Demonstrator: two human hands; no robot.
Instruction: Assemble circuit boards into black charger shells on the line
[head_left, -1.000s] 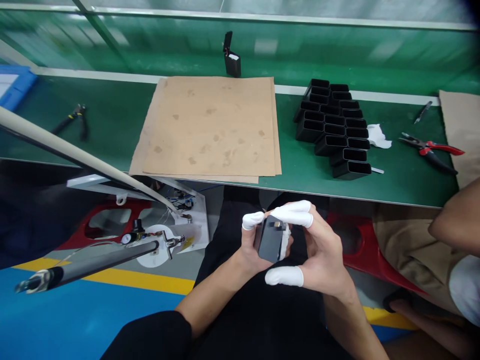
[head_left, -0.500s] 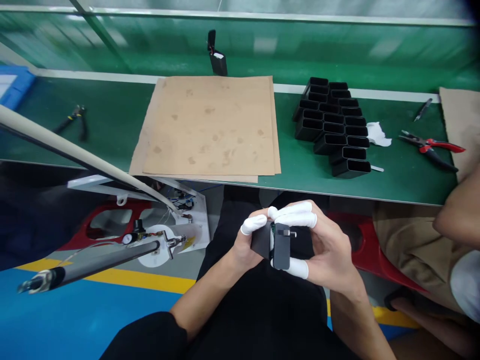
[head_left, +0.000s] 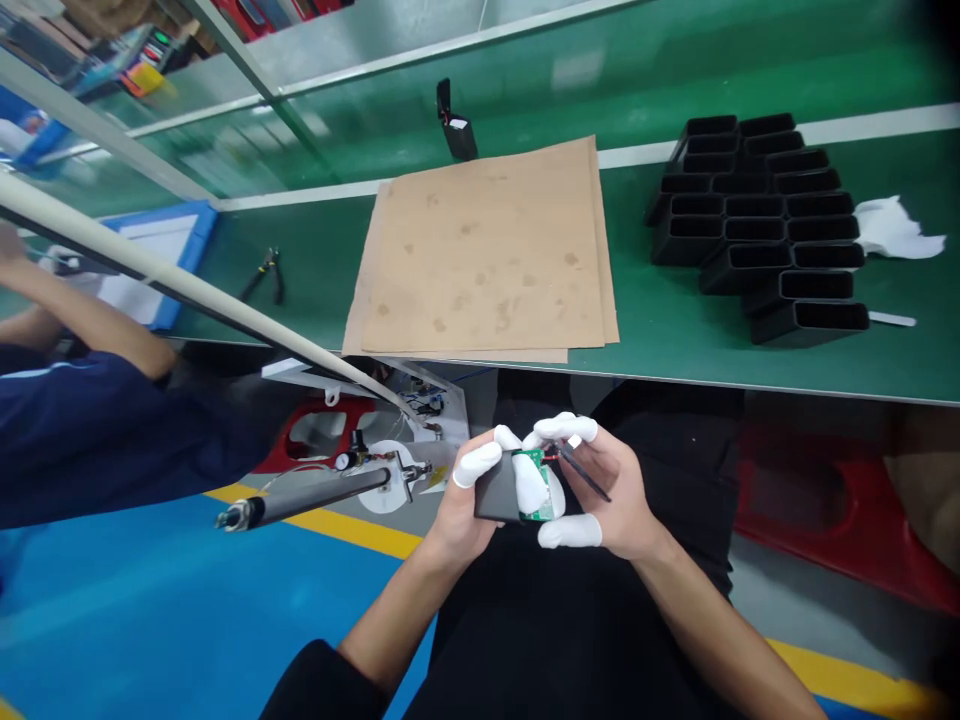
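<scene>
My left hand [head_left: 459, 512], with white finger cots, grips a black rectangular case [head_left: 495, 492] above my lap. From the case's open right end stick out a green circuit board [head_left: 549, 512] and a white pad [head_left: 529, 484]. My right hand [head_left: 621, 492], also in finger cots, holds a thin black end cap [head_left: 589, 476] tilted away from the case. Short red and dark wires run between the cap and the board. The right fingertips are close around the board; whether they touch it I cannot tell.
Cardboard sheets [head_left: 487, 260] lie on the green bench, with a similar open black unit [head_left: 459, 135] behind them. Several empty black cases [head_left: 750, 230] stand at right beside white tissue [head_left: 892, 228]. Cutters [head_left: 268, 275], a slanting pole [head_left: 225, 275] and a co-worker's arm [head_left: 97, 310] are at left.
The end cap has swung away from the case, so the circuit board and white pad now show. My view has turned left, bringing a co-worker's arm in and taking the red-handled pliers out.
</scene>
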